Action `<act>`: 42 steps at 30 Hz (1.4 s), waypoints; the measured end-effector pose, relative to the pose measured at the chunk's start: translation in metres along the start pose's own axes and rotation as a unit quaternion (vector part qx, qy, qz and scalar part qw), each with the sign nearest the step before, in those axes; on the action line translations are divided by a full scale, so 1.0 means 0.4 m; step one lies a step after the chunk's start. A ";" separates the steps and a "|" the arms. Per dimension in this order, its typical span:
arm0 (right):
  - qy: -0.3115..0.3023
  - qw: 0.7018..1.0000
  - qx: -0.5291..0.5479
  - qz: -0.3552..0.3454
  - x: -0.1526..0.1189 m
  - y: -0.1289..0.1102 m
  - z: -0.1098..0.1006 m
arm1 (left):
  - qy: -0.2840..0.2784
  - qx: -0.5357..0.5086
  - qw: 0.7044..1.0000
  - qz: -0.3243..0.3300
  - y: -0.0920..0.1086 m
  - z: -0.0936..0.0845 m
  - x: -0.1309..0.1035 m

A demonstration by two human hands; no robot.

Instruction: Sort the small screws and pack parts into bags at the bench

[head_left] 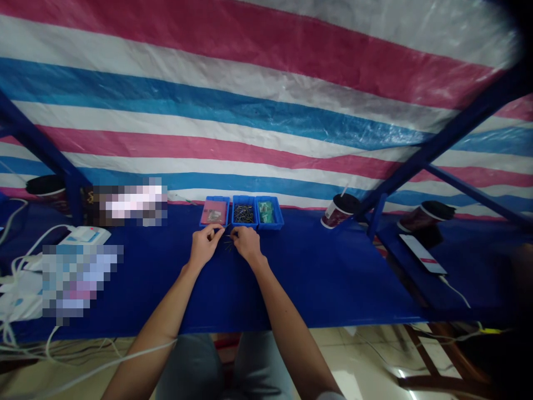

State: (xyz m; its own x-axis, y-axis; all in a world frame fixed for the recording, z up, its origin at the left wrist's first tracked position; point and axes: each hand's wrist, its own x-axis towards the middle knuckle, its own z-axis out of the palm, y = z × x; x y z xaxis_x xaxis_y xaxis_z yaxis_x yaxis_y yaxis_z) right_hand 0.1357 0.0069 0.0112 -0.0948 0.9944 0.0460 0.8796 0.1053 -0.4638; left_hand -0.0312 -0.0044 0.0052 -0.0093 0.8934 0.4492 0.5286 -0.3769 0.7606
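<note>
Three small blue bins stand side by side at the back of the blue table. The left bin (215,211) holds something pink with small pale pieces on it, the middle bin (244,212) dark screw-like pieces, the right bin (268,212) green pieces. In front of the left bin, my left hand (205,243) is pinched on something too small to name. My right hand (247,242) is just below the middle bin, fingers curled together; what they hold is hidden. A few thin dark pieces (228,244) lie on the table between my hands.
A lidded cup with a straw (340,211) stands at the back right. Beyond the frame post are another cup (425,215) and a phone (422,254) on a cable. White power strips (85,238) and cables lie at the left. A striped sheet (250,133) hangs behind.
</note>
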 end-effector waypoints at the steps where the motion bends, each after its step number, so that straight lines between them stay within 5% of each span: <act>1: 0.002 1.000 0.011 0.000 -0.001 0.005 -0.003 | -0.004 0.003 1.000 0.002 -0.001 0.001 0.000; 10: 0.069 0.982 0.168 -0.059 -0.018 0.062 -0.044 | -0.042 0.041 0.998 0.011 -0.009 0.012 -0.006; 18: 0.090 0.928 0.342 -0.118 -0.045 0.090 -0.011 | -0.095 0.071 0.991 0.054 0.010 0.031 -0.012; 35: 0.140 0.924 0.336 -0.117 -0.096 0.065 -0.039 | -0.086 0.093 0.987 0.097 0.021 0.055 -0.022; 42: 0.077 0.924 0.361 -0.099 -0.091 0.079 -0.023 | -0.077 0.100 0.980 0.155 0.015 0.047 -0.026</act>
State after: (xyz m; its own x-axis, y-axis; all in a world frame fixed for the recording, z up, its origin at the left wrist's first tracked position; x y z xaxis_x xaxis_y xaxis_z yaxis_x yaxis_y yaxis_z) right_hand 0.1712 -0.0260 0.0030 -0.1042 0.9502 0.2938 0.3070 0.3117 -0.8992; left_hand -0.0119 -0.0113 -0.0037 0.2986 0.7759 0.5556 0.6414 -0.5943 0.4852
